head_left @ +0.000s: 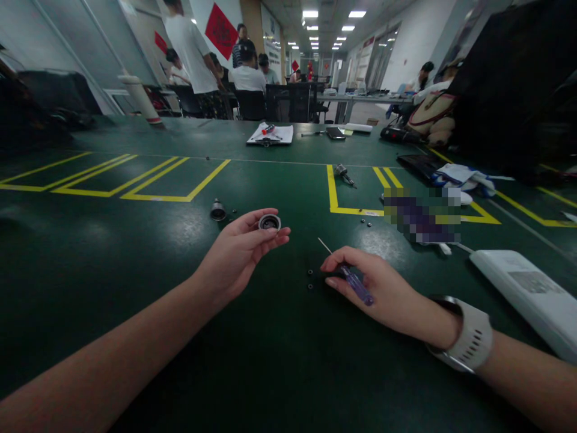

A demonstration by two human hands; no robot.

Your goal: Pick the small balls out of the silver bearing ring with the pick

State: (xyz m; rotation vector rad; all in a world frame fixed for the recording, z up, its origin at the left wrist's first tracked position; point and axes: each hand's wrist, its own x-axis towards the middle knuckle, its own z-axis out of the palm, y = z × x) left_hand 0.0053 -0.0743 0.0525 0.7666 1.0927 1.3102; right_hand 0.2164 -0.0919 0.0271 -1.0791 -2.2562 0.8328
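Between the thumb and fingers of my left hand [243,246] is a round metal ring-like part [269,223], its hollow side turned up toward me. My right hand [374,279] is closed around a screwdriver with a clear purple handle [358,287]; its thin shaft points up and left, apart from the metal part. Two small dark nut-like pieces [310,272] lie on the green table just left of my right fingers. Beyond my left hand stands a dark metal cone-shaped part [218,210], with tiny pieces beside it.
A metal part with a shaft [345,175] lies inside yellow tape markings [333,192]. Two small rings [366,223] sit nearby. At right are a white power bank-like block [527,288], a blurred-out object [421,216] and a cloth [464,178]. A clipboard [270,135] lies farther back; people sit beyond.
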